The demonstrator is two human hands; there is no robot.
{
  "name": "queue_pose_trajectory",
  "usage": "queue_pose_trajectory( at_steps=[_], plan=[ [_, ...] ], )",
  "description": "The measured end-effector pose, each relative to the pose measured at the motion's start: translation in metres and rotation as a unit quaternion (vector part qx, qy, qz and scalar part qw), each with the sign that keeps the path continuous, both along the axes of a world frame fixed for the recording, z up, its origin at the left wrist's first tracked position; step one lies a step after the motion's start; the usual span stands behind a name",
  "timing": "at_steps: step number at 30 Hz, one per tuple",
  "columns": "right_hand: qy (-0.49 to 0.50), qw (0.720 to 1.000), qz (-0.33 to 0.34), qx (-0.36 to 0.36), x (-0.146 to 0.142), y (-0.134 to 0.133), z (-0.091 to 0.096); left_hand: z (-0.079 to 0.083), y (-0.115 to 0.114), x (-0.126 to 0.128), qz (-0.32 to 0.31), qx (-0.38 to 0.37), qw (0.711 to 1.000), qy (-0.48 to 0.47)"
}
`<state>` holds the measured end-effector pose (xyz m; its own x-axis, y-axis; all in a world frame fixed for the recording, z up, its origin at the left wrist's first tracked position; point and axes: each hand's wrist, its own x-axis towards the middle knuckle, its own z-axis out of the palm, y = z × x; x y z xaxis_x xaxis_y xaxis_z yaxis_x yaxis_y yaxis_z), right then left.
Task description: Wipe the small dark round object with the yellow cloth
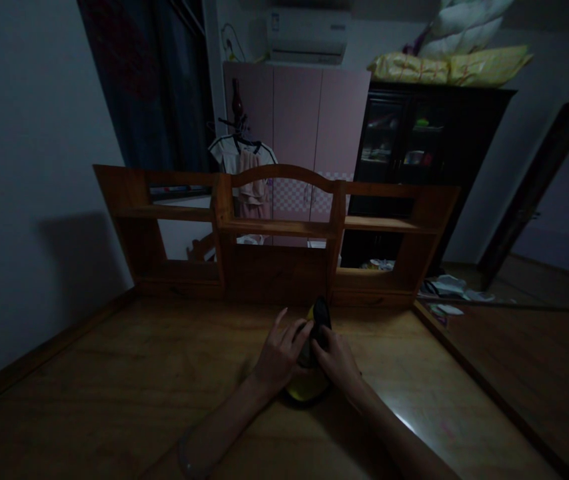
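clasping yellow-black object [308,388], right hand [337,360] curled, left hand [278,359] fingers [297,330] spread, touching

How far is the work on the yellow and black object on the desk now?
Done: the yellow and black object rests on the wooden desk, before the shelf unit. In hand: the right hand grips its dark upper part; the left hand lays fingers on it. Left: hard to judge; the picture is too dark to show any finished change on it.
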<state>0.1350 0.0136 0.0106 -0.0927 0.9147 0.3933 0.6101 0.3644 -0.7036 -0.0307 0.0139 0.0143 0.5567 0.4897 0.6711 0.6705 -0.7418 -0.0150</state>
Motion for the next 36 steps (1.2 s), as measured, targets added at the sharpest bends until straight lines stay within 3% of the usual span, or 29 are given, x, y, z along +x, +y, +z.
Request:
queue_pose_trajectory(
  at_steps=[28,36],
  plan=[
    [-0.061,0.998,0.020,-0.009,0.0050,-0.0003,0.0031,0.0025,-0.0027,0.0011,0.002,0.014,1.000,-0.016],
    [-0.082,0.996,-0.002,-0.015,0.0025,0.0004,0.0017,0.0031,-0.0031,0.0006,0.002,0.014,1.000,-0.005]
  ],
)
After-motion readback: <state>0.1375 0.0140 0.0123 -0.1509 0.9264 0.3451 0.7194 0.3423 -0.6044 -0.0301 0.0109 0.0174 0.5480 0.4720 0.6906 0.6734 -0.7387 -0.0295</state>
